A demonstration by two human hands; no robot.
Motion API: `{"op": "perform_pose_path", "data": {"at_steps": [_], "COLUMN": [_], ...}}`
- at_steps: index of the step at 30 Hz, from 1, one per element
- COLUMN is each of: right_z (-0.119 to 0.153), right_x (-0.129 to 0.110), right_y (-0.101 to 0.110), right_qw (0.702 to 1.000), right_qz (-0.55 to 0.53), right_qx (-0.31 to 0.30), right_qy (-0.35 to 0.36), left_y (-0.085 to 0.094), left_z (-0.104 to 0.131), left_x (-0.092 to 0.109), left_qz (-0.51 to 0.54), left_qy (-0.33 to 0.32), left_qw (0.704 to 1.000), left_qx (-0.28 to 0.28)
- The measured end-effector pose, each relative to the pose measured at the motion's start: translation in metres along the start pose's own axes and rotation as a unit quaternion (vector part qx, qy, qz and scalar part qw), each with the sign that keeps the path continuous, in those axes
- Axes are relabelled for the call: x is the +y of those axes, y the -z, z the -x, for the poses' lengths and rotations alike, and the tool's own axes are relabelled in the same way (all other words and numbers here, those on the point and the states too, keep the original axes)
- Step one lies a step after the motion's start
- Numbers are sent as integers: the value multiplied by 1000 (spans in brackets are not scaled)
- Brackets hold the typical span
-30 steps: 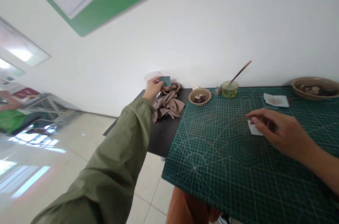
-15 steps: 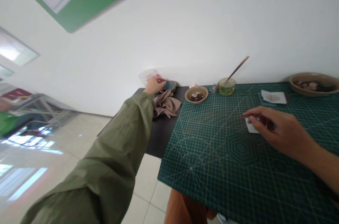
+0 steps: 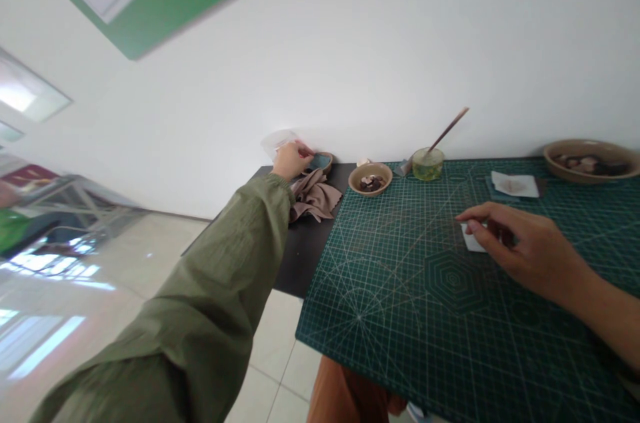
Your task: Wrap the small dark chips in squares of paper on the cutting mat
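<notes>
My left hand (image 3: 291, 159) reaches to the far left of the table, by a translucent plastic container (image 3: 276, 140) and above a crumpled brown cloth (image 3: 316, 195). Its fingers are bent together; what they hold, if anything, is too small to tell. Beside it is a bowl with something blue-grey inside (image 3: 321, 160). Over the green cutting mat (image 3: 390, 243), my right hand (image 3: 515, 240) hovers with thumb and index finger close together, and whatever is between them cannot be made out. A small white piece (image 3: 471, 240) lies partly hidden below that hand.
A small bowl (image 3: 371, 191) of dark and pale bits stands near the wall. Right of it is a glass jar (image 3: 428, 166) with a brush (image 3: 450, 126). Farther right lie a folded white paper (image 3: 516, 184) and a larger bowl (image 3: 590, 173). A person is at the far left.
</notes>
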State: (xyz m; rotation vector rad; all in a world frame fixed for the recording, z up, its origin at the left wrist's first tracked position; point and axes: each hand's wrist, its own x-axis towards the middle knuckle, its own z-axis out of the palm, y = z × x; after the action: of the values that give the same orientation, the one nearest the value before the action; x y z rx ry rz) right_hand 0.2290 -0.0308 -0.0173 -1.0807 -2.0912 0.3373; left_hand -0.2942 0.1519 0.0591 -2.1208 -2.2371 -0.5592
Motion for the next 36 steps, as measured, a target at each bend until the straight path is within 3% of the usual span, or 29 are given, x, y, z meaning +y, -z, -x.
{"op": "perform_pose_path", "data": {"at_steps": [7,9,12,16,19,22,25,28,30,32,36], "right_z": [-1,-2,-3,-4,-4,-5,-6,-6,-5,-5,-4], "right_x": [-4,-6,-9,-11,-12,-14,-16,-16,-16,-15,-14], "right_y": [1,1,2,4,5,6,7,8,8,8,6], "right_qw": [1000,1000,1000,1000,1000,1000,999,999,999,999,999], "right_qz": [-4,-4,-1,1,0,-1,-2,-1,1,1,-1], "right_qx": [8,11,13,13,15,21,27,27,25,23,20], "right_qy": [2,3,9,13,14,17,24,28,29,30,39], "left_y": [8,12,10,-11,-37,-63,-83,-81,-64,-36,24], "left_z": [6,10,17,26,28,26,22,16,11,7,5], "left_x": [16,31,69,137,180,208,222,222,209,184,112], "left_qz": [-2,7,32,73,86,91,94,101,105,107,94], "left_qy": [-1,-18,-81,-203,-248,-253,-236,-215,-198,-177,-123], "left_qw": [999,998,994,976,964,961,964,969,973,978,987], "left_qx": [35,61,70,2,-43,-70,-82,-74,-53,-22,40]}}
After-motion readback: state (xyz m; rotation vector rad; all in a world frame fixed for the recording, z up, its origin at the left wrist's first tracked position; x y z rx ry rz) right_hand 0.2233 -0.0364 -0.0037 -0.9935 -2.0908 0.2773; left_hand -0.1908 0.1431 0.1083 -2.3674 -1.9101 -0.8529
